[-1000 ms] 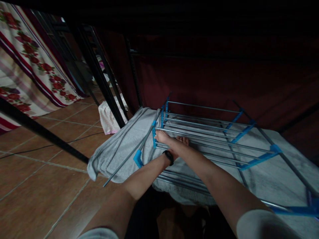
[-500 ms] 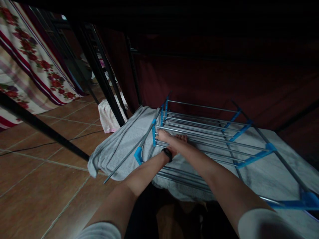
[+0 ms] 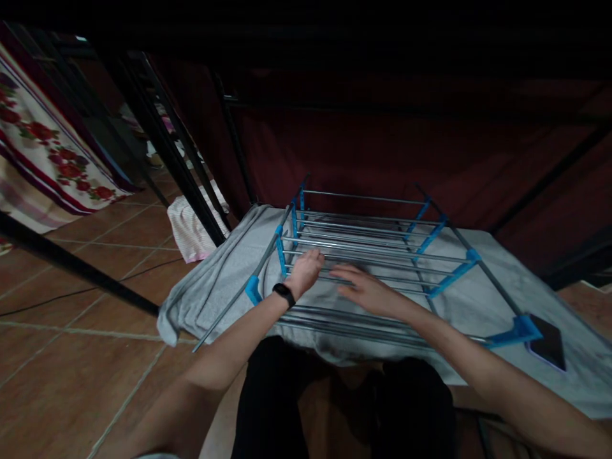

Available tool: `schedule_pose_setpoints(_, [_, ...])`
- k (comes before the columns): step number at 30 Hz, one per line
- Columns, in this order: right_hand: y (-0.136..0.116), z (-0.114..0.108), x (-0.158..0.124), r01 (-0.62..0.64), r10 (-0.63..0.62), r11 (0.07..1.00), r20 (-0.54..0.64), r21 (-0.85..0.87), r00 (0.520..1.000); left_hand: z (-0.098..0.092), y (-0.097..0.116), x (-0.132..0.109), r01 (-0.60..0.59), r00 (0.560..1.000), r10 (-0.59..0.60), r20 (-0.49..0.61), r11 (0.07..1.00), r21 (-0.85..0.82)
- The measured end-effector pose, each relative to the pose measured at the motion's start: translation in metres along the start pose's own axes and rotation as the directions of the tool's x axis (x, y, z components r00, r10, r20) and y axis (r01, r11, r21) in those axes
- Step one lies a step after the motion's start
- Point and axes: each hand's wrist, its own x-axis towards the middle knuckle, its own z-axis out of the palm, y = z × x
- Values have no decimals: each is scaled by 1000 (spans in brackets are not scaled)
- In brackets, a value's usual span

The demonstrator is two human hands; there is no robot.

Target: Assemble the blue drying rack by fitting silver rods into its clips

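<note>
A metal drying rack (image 3: pixel 354 245) with thin grey rods and blue plastic joints lies across a pale grey bed cover. My left hand (image 3: pixel 306 273), with a black band on its wrist, is at the rack's left end, its fingers curled round a rod there. Just right of it, my right hand (image 3: pixel 367 291) hovers over the middle rods with its fingers stretched out and nothing in them. A loose-ended leg bar of the rack (image 3: pixel 220 313) juts out toward the lower left.
A dark phone (image 3: pixel 547 343) lies on the grey cover (image 3: pixel 215 280) beside the rack's right corner. Black metal posts (image 3: pixel 162 150) frame the bed on the left. Beyond them are a tiled floor (image 3: pixel 86 357), a cable, a striped cloth (image 3: pixel 190 223) and a flowered curtain (image 3: pixel 52 146).
My hands were crossed at the rack's left end; now they are uncrossed, with the right hand drawn back to the right. The view has shifted, bringing the phone into sight.
</note>
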Motion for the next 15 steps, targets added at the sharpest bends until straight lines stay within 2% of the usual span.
schedule_pose_setpoints(1, [-1,-8,-26,-2,1,997,17,77,1000,2,-4,-3,-19,999,18,28,999,30])
schedule_pose_setpoints(3, [-3,-12,-78,-108,86,959,96,263,992,8,-11,-7,-70,993,63,100,995,76])
schedule_pose_setpoints(5, [1,0,-122,-265,168,879,262,397,950,17,-14,-6,-97,986,82,145,991,96])
schedule_pose_setpoints(7, [12,20,-155,-351,231,849,319,395,919,27,-17,-2,-90,981,67,179,989,121])
schedule_pose_setpoints(12, [57,60,-197,-382,368,903,106,195,924,43,-29,18,-29,966,-13,258,987,156])
schedule_pose_setpoints(15, [84,71,-209,-431,425,893,68,133,903,48,-40,27,-14,955,-26,294,991,132])
